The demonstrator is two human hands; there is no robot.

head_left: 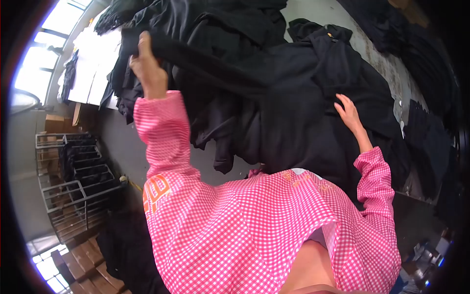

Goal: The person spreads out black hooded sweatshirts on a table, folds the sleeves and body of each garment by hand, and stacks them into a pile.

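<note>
A large black garment (298, 108) lies spread over the work surface in front of me, one sleeve stretched out to the upper left. At the end of that sleeve is my left hand (148, 68), raised and closed on the dark cloth, thumb up. My right hand (349, 113) rests on the body of the garment at the right, its fingers apart and holding nothing. Part of the garment's lower edge is hidden by my pink checked clothing.
More black garments (220, 29) are heaped behind. Dark cloth hangs at the right (426, 132). A metal rack (73, 196) with dark cloth stands at the left, above cardboard boxes (88, 259). White sheets (93, 73) lie near the window.
</note>
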